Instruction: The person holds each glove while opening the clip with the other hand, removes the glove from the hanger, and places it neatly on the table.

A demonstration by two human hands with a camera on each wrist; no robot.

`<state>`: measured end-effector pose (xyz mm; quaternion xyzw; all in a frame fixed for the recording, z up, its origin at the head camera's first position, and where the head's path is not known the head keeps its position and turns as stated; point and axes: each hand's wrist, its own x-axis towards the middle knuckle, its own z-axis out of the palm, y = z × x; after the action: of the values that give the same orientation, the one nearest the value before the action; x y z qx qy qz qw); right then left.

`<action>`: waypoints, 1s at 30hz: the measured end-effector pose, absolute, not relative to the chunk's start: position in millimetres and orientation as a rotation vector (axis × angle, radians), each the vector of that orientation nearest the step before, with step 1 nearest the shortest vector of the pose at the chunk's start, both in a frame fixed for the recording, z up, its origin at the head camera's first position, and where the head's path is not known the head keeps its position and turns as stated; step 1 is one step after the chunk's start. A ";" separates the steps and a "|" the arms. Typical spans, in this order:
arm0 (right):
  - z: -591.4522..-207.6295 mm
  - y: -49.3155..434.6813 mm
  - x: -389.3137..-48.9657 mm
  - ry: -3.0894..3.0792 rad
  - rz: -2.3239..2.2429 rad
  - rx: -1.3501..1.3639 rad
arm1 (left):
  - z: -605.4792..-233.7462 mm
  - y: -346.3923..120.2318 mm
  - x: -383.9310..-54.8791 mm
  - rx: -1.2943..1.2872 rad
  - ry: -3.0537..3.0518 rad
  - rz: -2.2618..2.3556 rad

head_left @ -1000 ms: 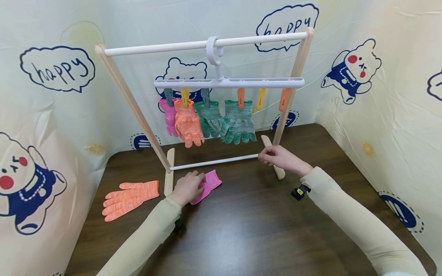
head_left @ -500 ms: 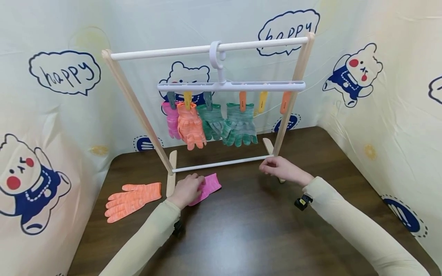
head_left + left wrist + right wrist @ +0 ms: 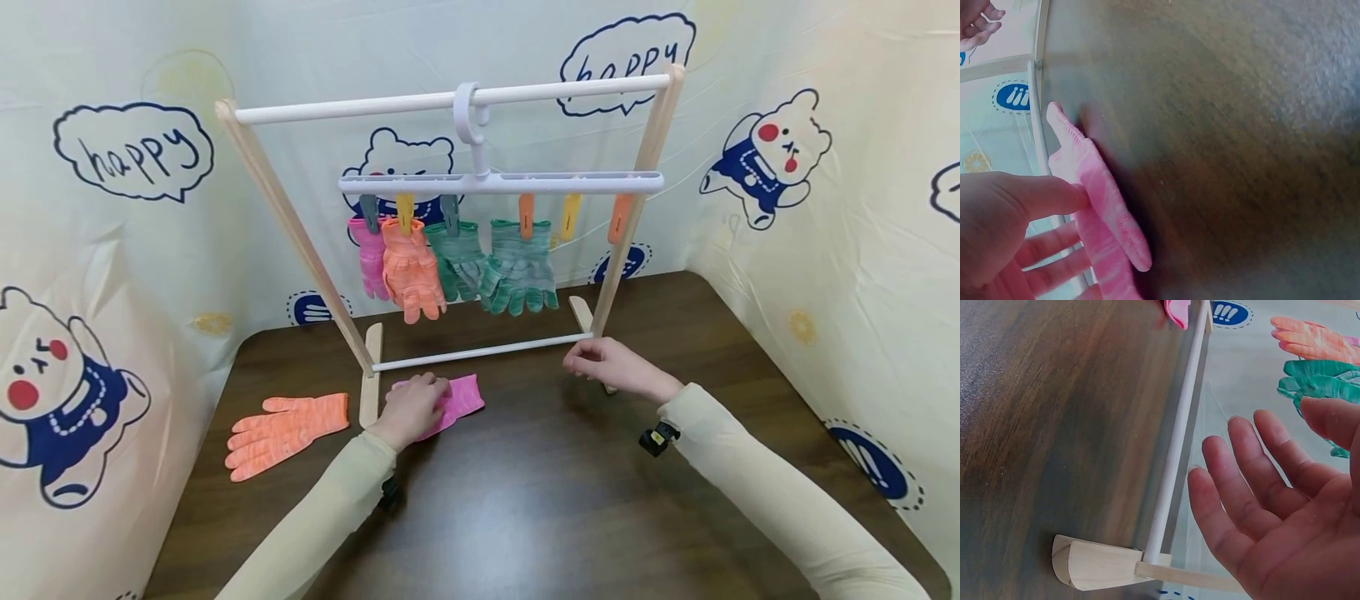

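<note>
In the head view my left hand (image 3: 412,410) is on a pink glove (image 3: 463,398) lying on the table; its cuff points right. The left wrist view shows my thumb against the same pink glove (image 3: 1099,181) with other fingers at its far side, pinching it. Part of the glove is hidden beneath the hand. My right hand (image 3: 611,367) hovers near the rack's right foot, holding nothing. Its fingers (image 3: 1244,450) are loosely bent in the right wrist view. An orange glove (image 3: 288,435) lies flat left of the left hand.
A wooden rack (image 3: 281,208) with white bars carries a lilac hanger (image 3: 495,182). Clipped beneath it hang a pink glove (image 3: 370,262), an orange glove (image 3: 412,275) and green gloves (image 3: 521,271). A yellow clip (image 3: 571,218) and an orange clip (image 3: 620,218) at the right hold nothing.
The pink glove on the table has turned slightly under my left hand, and a bit of pink now shows beyond the knuckles. My right hand moved slightly off the rack's lower bar, then stayed.
</note>
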<state>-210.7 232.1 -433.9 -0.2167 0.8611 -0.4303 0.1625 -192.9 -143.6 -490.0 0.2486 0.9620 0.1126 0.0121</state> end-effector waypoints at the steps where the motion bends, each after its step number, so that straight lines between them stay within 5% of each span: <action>1: -433.7 232.3 -210.2 2.458 -1.225 -0.616 | -491.1 -143.6 -192.7 0.786 3.002 0.358; 30: -363.4 210.3 -204.2 2.673 -1.252 -0.735 | -449.0 -117.0 -195.2 0.774 3.102 0.996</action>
<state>-204.2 210.3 -363.4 -0.2414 0.8777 -0.4110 0.0498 -195.2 -117.0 -449.0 0.2300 0.9214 0.2958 -0.1035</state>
